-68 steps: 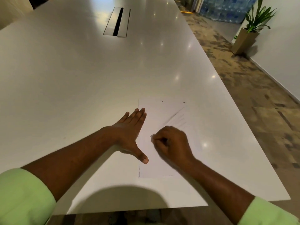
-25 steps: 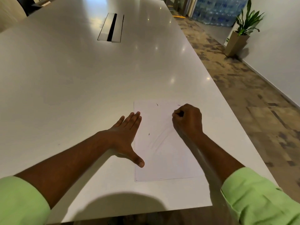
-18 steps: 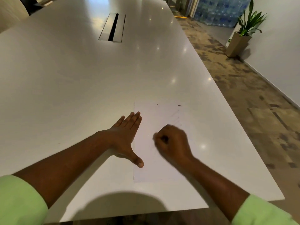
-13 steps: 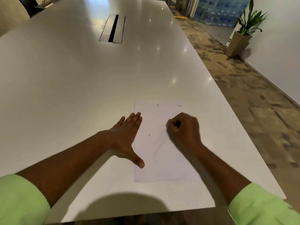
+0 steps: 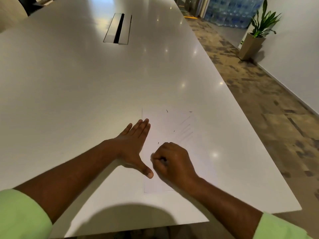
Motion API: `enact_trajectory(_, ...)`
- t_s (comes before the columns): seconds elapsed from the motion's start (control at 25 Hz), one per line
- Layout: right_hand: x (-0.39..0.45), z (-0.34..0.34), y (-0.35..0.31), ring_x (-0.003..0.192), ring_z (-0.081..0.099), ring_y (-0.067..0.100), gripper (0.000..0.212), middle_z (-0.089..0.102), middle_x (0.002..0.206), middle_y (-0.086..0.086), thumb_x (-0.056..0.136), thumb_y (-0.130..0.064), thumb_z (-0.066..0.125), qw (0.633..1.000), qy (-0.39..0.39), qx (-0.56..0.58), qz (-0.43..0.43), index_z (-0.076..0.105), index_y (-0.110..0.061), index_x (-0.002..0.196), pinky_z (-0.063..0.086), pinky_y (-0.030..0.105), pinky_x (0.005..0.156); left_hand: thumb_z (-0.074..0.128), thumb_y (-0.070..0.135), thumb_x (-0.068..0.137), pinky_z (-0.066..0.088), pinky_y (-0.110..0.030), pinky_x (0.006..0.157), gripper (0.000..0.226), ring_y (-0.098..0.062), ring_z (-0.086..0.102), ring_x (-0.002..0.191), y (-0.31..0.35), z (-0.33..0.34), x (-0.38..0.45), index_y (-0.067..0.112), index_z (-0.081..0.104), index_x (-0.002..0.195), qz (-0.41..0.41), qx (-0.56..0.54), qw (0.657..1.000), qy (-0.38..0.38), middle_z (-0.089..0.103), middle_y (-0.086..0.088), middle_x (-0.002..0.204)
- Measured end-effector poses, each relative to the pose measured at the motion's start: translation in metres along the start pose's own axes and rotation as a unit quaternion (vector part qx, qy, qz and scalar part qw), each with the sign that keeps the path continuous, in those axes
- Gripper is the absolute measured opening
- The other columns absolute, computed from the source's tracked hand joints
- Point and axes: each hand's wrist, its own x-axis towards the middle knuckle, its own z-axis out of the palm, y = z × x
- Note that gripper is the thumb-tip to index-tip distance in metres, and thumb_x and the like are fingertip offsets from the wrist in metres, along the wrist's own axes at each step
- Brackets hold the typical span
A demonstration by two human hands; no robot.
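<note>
A white sheet of paper (image 5: 172,125) lies flat on the white table (image 5: 86,83), near its front right corner. Faint diagonal pencil strokes and a few small dark specks mark the sheet's upper half. My left hand (image 5: 134,144) rests flat on the sheet's left edge, fingers straight and thumb spread. My right hand (image 5: 172,163) is curled into a fist on the sheet's lower middle, close to the left thumb. It pinches a small dark object (image 5: 163,159) that is mostly hidden by the fingers. The hand is blurred by motion.
A metal cable hatch (image 5: 118,29) is set into the table's far middle. The table's right edge drops to a patterned carpet (image 5: 259,94). A potted plant (image 5: 255,37) stands by the white wall at the far right. A chair back (image 5: 10,12) shows at top left.
My right fist has swept back and forth over the sheet, and in the last half second it came from the upper right down toward my left thumb. The left hand has stayed put.
</note>
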Motion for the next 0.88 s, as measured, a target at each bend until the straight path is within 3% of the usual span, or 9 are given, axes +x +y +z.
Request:
enact_trajectory(0.12, 0.045, -0.026, 0.053, 0.069, 0.066, 0.018, 0.019, 0.068, 0.071, -0.006, 0.078, -0.007, 0.074, 0.988, 0.105, -0.029, 0.112, 0.069, -0.019, 0.065, 0.05, 0.03, 0.065, 0.058, 0.106, 0.046, -0.019, -0.045, 0.126, 0.172, -0.017, -0.047, 0.145, 0.001, -0.002, 0.0, 0.014, -0.04, 0.153, -0.003, 0.005, 1.0, -0.001, -0.052, 0.0, 0.156)
enact_trajectory(0.2, 0.053, -0.036, 0.064, 0.074, 0.07, 0.019, 0.016, 0.072, 0.076, -0.005, 0.078, -0.009, 0.072, 0.977, 0.127, -0.037, 0.166, 0.07, -0.019, 0.066, 0.054, 0.032, 0.069, 0.058, 0.107, 0.045, -0.019, -0.045, 0.126, 0.173, -0.017, -0.047, 0.145, 0.001, -0.002, 0.0, 0.014, -0.04, 0.152, -0.005, 0.007, 1.0, -0.002, -0.052, 0.0, 0.156)
enact_trajectory(0.36, -0.002, 0.001, 0.008, 0.067, 0.059, 0.016, 0.02, 0.064, 0.07, -0.007, 0.084, -0.011, 0.074, 1.0, 0.019, -0.019, -0.001, 0.068, -0.019, 0.066, 0.047, 0.03, 0.063, 0.061, 0.105, 0.047, -0.02, -0.045, 0.126, 0.172, -0.018, -0.048, 0.144, 0.001, -0.003, 0.001, 0.013, -0.041, 0.152, -0.007, 0.01, 1.0, -0.014, -0.053, -0.001, 0.155)
enact_trajectory(0.4, 0.002, -0.005, 0.013, 0.067, 0.059, 0.017, 0.022, 0.063, 0.069, -0.007, 0.083, -0.009, 0.075, 1.0, 0.021, -0.02, -0.002, 0.067, -0.019, 0.066, 0.045, 0.03, 0.063, 0.061, 0.104, 0.048, -0.02, -0.045, 0.126, 0.172, -0.019, -0.048, 0.144, 0.002, -0.004, 0.001, 0.013, -0.042, 0.151, -0.008, 0.012, 1.0, -0.018, -0.054, -0.001, 0.155)
enact_trajectory(0.52, 0.047, -0.037, 0.067, 0.072, 0.066, 0.018, 0.019, 0.067, 0.074, -0.006, 0.078, -0.007, 0.074, 0.981, 0.114, -0.048, 0.151, 0.068, -0.019, 0.065, 0.049, 0.03, 0.066, 0.061, 0.105, 0.047, -0.019, -0.045, 0.126, 0.172, -0.018, -0.048, 0.144, 0.003, -0.006, 0.0, 0.013, -0.043, 0.15, -0.012, 0.016, 1.0, -0.023, -0.054, 0.0, 0.154)
enact_trajectory(0.6, 0.055, -0.049, 0.074, 0.073, 0.067, 0.017, 0.017, 0.068, 0.075, -0.007, 0.077, -0.007, 0.071, 0.971, 0.142, -0.046, 0.188, 0.068, -0.018, 0.065, 0.049, 0.029, 0.066, 0.061, 0.105, 0.047, -0.019, -0.046, 0.126, 0.173, -0.018, -0.048, 0.144, 0.003, -0.006, 0.0, 0.013, -0.043, 0.151, -0.011, 0.018, 0.999, -0.024, -0.054, -0.001, 0.154)
enact_trajectory(0.68, 0.042, -0.032, 0.042, 0.069, 0.065, 0.015, 0.019, 0.067, 0.071, -0.008, 0.075, -0.008, 0.074, 0.979, 0.138, -0.016, 0.147, 0.065, -0.02, 0.063, 0.05, 0.03, 0.064, 0.061, 0.105, 0.046, -0.019, -0.046, 0.126, 0.173, -0.019, -0.048, 0.144, 0.001, -0.005, 0.001, 0.013, -0.042, 0.151, -0.011, 0.013, 1.0, -0.022, -0.054, -0.001, 0.154)
enact_trajectory(0.76, 0.016, -0.007, 0.002, 0.064, 0.058, 0.01, 0.024, 0.064, 0.067, -0.01, 0.08, -0.011, 0.076, 0.995, 0.066, 0.028, 0.066, 0.064, -0.022, 0.063, 0.047, 0.029, 0.062, 0.059, 0.106, 0.046, -0.018, -0.047, 0.126, 0.173, -0.019, -0.049, 0.144, 0.001, -0.004, 0.001, 0.013, -0.043, 0.151, -0.007, 0.011, 1.0, -0.021, -0.054, -0.002, 0.155)
enact_trajectory(0.88, 0.017, 0.001, 0.015, 0.065, 0.057, 0.011, 0.022, 0.063, 0.067, -0.01, 0.084, -0.013, 0.076, 0.999, 0.032, 0.01, 0.016, 0.067, -0.021, 0.065, 0.048, 0.031, 0.063, 0.059, 0.106, 0.046, -0.019, -0.046, 0.126, 0.173, -0.019, -0.049, 0.144, 0.0, -0.003, 0.001, 0.013, -0.042, 0.151, -0.005, 0.01, 1.0, -0.019, -0.054, -0.002, 0.155)
